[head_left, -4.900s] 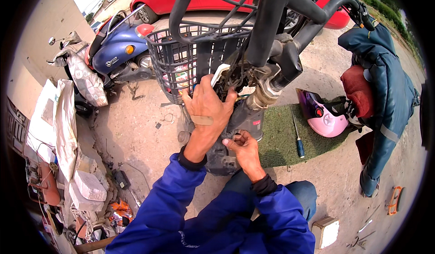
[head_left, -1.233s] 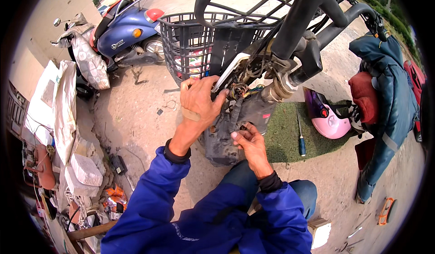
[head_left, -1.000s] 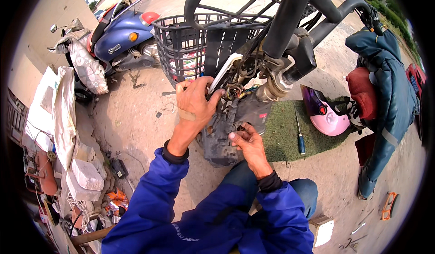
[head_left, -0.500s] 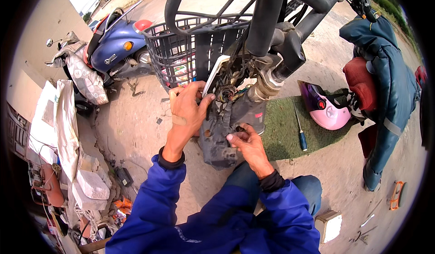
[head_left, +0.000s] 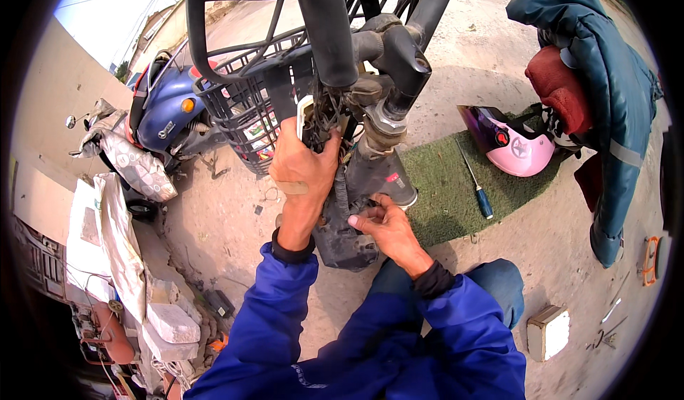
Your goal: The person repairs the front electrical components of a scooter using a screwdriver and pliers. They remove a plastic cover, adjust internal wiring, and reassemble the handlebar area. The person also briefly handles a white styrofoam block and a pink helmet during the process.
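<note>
In front of me stands an electric bike's front column, with a black plastic housing (head_left: pixel 347 247) low on it and a bundle of wires (head_left: pixel 324 118) exposed above. My left hand (head_left: pixel 305 168) is closed around the wires, its thumb on their right side. Beside its fingers rises a white-edged panel (head_left: pixel 304 108); the fingertips are hidden. My right hand (head_left: pixel 392 232) is at the right side of the housing, its thumb and fingers bent together in a pinch. What they hold, if anything, is too small to make out. Metal collars (head_left: pixel 385 125) ring the steering stem just above.
A black basket (head_left: pixel 239 108) and thick black tubes (head_left: pixel 324 29) overhang the work. On the green mat (head_left: pixel 442 193) lie a blue-handled screwdriver (head_left: pixel 484 204) and a pink helmet (head_left: pixel 520 154). A blue scooter (head_left: pixel 167 118) stands left, near white blocks (head_left: pixel 171 329). A padded cover (head_left: pixel 620 115) hangs right.
My left hand has shifted from the panel's edge farther into the wires. My right hand stays at the housing. The view has swung, so the bike column appears farther left.
</note>
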A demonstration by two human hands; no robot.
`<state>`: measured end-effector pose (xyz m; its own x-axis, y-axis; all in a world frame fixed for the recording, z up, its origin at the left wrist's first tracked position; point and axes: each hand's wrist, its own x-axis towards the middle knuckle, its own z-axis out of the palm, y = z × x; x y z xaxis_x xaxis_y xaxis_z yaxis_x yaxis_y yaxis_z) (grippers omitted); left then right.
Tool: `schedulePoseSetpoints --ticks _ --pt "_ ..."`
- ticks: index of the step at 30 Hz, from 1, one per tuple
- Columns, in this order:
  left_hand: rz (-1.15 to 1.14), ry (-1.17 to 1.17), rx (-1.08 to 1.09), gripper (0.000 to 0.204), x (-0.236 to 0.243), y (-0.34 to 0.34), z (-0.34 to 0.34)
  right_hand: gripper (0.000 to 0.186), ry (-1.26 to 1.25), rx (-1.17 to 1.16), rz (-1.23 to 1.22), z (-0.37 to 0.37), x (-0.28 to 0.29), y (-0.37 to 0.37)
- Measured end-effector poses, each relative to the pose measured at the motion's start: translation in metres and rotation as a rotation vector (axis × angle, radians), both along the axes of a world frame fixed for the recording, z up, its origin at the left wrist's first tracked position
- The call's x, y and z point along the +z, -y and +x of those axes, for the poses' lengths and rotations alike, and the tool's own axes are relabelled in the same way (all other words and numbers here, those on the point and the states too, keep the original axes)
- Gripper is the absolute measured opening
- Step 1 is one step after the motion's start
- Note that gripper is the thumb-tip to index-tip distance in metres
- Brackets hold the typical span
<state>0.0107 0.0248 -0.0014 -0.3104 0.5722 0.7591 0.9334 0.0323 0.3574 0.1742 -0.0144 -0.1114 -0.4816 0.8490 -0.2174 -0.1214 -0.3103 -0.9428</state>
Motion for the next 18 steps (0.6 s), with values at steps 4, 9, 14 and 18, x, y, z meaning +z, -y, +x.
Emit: schedulePoseSetpoints --ticks 4,9,14,18 --pt "0.037 0.037 -0.073 0.046 -0.010 -0.004 -0.008 0.094 0.096 0.029 0.062 0.006 0.007 -0.002" --pt "-0.027 0.036 -0.209 0.041 -0.008 -0.008 -0.006 0.091 0.199 0.041 0.143 0.017 -0.008 -0.007" --pt "0.039 -0.056 -0.173 0.057 -0.018 -0.001 -0.032 0.082 0.239 0.102 0.178 0.029 0.007 0.001" --pt "0.045 -0.032 -0.380 0.069 -0.023 -0.012 -0.040 0.069 0.250 0.069 0.222 0.046 0.017 0.009"
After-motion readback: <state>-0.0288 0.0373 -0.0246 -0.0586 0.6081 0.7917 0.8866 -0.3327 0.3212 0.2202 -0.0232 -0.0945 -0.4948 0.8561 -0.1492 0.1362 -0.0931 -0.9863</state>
